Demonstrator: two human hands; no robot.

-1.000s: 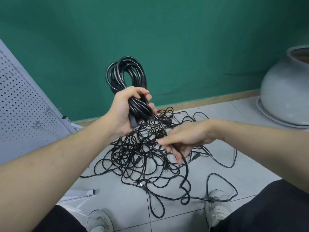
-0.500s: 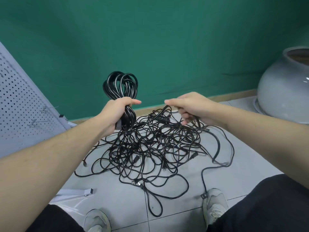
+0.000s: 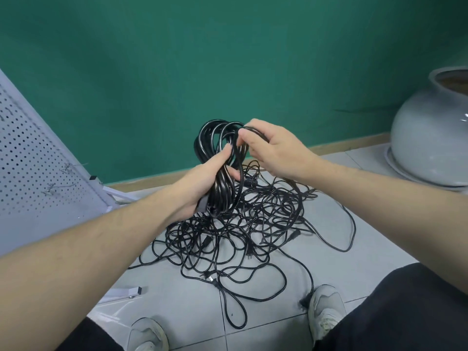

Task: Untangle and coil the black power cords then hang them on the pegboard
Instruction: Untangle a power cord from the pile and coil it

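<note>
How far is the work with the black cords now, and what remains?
Early stage. Done: part of one cord is wound into a coil. In hand: the left hand grips that coil at its waist, and the right hand lays another loop over its top. Left: a large tangle of cords lies on the floor, and nothing black hangs on the visible part of the pegboard.

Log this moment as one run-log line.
phase: coiling | left hand: grips cord coil | right hand: pinches a strand at coil top | tangled cords: on floor | pegboard: no cords hung
</note>
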